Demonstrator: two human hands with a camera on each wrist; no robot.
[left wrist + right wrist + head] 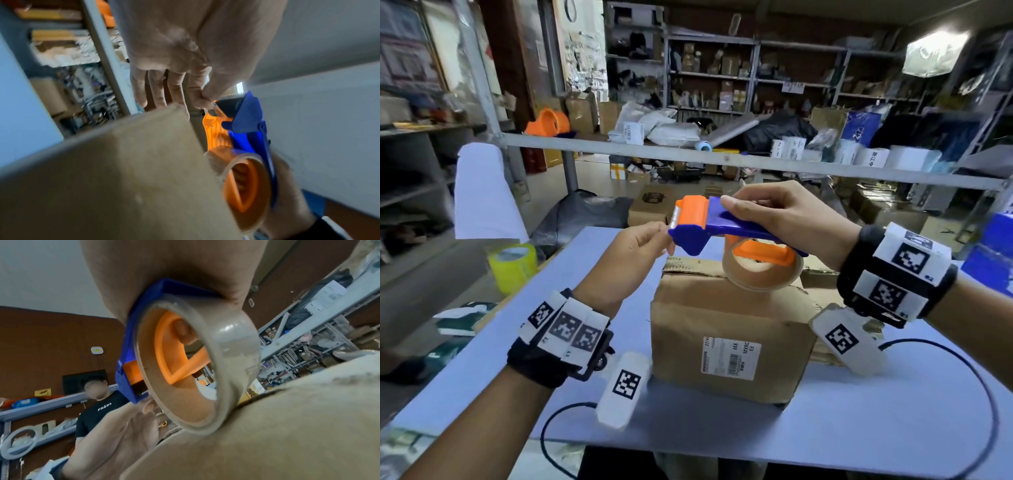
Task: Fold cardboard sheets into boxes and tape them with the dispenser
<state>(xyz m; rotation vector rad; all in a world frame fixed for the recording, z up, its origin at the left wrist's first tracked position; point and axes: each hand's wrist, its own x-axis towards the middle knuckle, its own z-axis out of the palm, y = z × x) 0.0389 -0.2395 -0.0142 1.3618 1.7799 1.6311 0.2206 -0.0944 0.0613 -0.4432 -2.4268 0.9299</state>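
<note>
Right hand [780, 219] wraps the dispenser [709, 226] lengthwise just above the box [726, 329], left fingers [654, 231] pinching tape at its far-end blade.

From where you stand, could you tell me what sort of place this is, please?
Most likely a parcel storeroom or packing room. Metal shelves along the back hold many small boxes, white mail bags with barcode labels lie piled on a rack, and a labelled cardboard box sits on the table for taping.
</note>
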